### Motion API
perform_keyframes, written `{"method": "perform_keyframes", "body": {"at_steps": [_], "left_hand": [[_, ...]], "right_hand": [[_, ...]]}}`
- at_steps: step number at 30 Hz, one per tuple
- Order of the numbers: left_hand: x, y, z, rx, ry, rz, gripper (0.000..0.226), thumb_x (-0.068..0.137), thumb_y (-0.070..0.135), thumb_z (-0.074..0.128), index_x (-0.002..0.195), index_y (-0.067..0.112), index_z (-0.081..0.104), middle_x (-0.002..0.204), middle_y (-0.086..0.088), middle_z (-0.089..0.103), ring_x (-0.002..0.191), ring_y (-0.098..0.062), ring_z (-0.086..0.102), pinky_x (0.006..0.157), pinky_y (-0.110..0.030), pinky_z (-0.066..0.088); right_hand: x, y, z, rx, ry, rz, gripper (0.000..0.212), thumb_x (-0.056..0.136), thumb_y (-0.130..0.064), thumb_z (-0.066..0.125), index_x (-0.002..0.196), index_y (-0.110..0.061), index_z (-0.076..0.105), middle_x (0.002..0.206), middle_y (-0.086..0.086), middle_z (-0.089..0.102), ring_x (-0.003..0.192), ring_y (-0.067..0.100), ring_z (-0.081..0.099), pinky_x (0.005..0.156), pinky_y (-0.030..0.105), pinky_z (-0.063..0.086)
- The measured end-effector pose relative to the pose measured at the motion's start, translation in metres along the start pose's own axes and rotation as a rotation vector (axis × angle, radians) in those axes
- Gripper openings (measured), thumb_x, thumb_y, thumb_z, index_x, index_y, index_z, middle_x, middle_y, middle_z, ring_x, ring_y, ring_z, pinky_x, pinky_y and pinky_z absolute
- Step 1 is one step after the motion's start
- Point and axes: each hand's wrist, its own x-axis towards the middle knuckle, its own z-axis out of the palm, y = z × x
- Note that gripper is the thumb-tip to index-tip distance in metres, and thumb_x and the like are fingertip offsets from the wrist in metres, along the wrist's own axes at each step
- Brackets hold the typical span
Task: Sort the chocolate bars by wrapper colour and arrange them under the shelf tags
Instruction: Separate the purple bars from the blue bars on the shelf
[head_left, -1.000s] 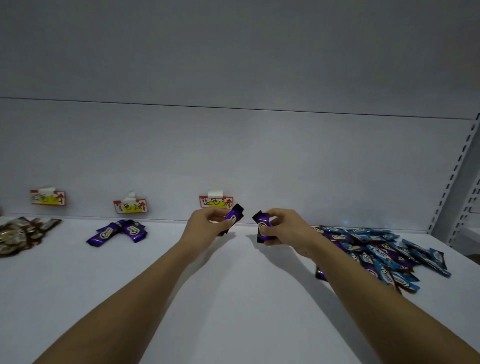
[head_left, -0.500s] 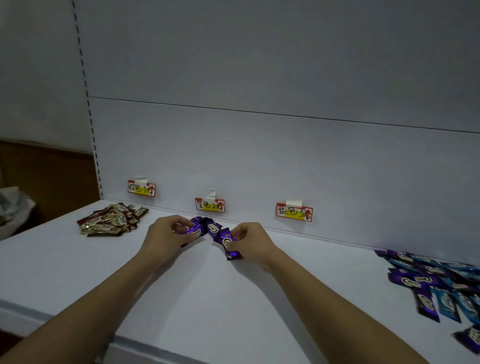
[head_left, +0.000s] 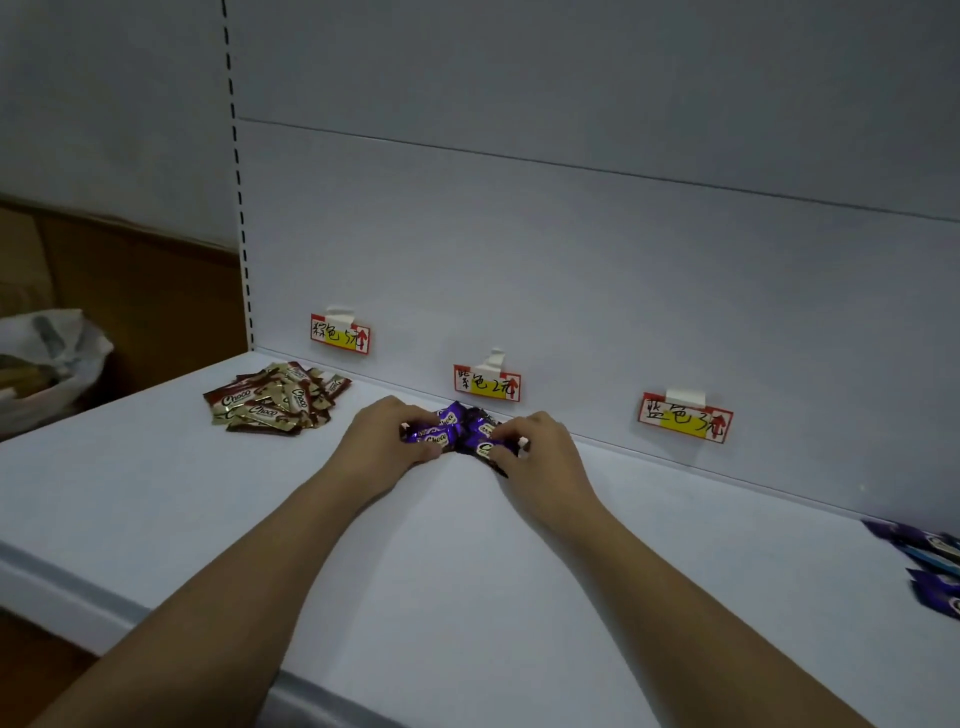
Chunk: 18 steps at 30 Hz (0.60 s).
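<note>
Both hands, left (head_left: 382, 441) and right (head_left: 540, 449), pinch glossy, crinkled purple bars (head_left: 457, 434) just below the middle tag (head_left: 487, 383). Brown foil bars (head_left: 272, 402) lie heaped to its left.

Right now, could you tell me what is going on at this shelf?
A person is sorting chocolate bars by wrapper colour. Both the left hand and the right hand hold the purple bars on the shelf, under the middle tag. A brown pile lies under the left tag; unsorted bars remain at right.
</note>
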Motion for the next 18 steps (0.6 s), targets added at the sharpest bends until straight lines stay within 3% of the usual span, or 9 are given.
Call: {"method": "perform_keyframes", "body": {"at_steps": [8,15,18], "left_hand": [[0.002,-0.001,0.003,0.040,0.016,0.039,0.040,0.081,0.034,0.075,0.119,0.027,0.067,0.112,0.000,0.058,0.101,-0.015,0.051,0.081,-0.026,0.038],[-0.006,0.002,0.005,0.247,0.119,0.052,0.036,0.086,0.049,0.063,0.120,0.034,0.064,0.121,0.003,0.059,0.113,-0.018,0.046,0.089,-0.036,0.039],[-0.015,0.018,0.006,0.411,0.170,0.096,0.036,0.092,0.049,0.053,0.122,0.031,0.062,0.123,0.004,0.059,0.115,-0.018,0.047,0.092,-0.037,0.035]], "right_hand": [[0.000,0.005,0.002,0.060,0.031,-0.015,0.013,0.094,-0.019,0.055,0.097,-0.021,0.068,0.104,-0.003,0.056,0.099,0.017,0.049,0.083,0.028,0.039],[0.000,0.009,-0.011,0.077,0.011,0.035,0.012,0.096,-0.024,0.052,0.100,-0.026,0.063,0.099,-0.009,0.054,0.101,0.013,0.051,0.078,0.028,0.044],[-0.003,0.000,-0.026,0.044,-0.023,0.045,0.018,0.096,-0.026,0.052,0.108,-0.020,0.065,0.109,-0.002,0.060,0.104,0.017,0.053,0.083,0.031,0.047]]}}
